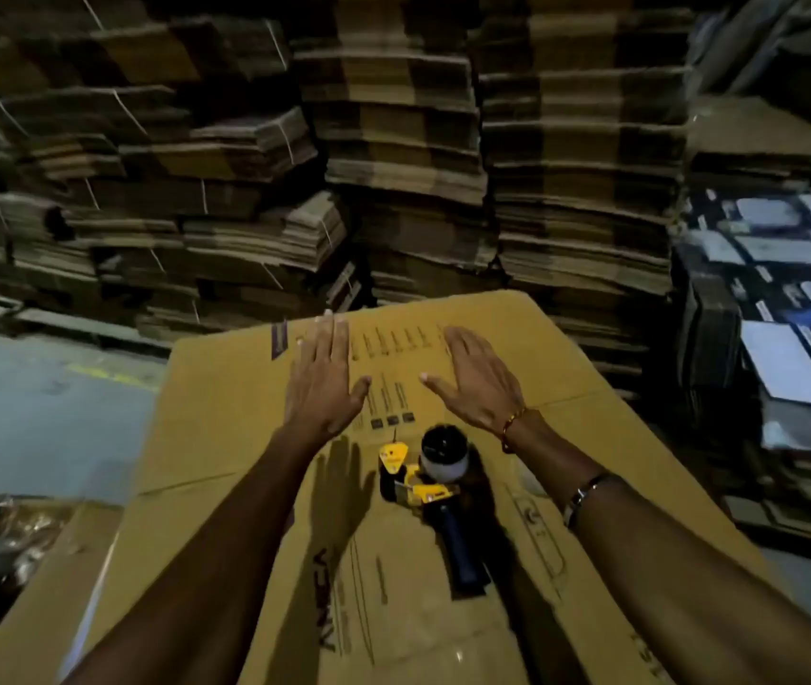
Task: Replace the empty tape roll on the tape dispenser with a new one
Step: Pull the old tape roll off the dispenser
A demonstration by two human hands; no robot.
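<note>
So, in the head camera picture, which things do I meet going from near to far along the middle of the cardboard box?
Blue handle of the tape dispenser → its yellow body with the roll → left hand and right hand, both flat and open → far edge of the cardboard box → stacks of flat cardboard.

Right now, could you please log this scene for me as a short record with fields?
surface: flattened cardboard box
tool: tape dispenser, yellow body, dark blue handle towards the person
roll on dispenser: whitish roll; amount of tape unclear
left hand: fingers straight, holding nothing
right hand: fingers straight, holding nothing
background: stacks of flattened cartons
</note>
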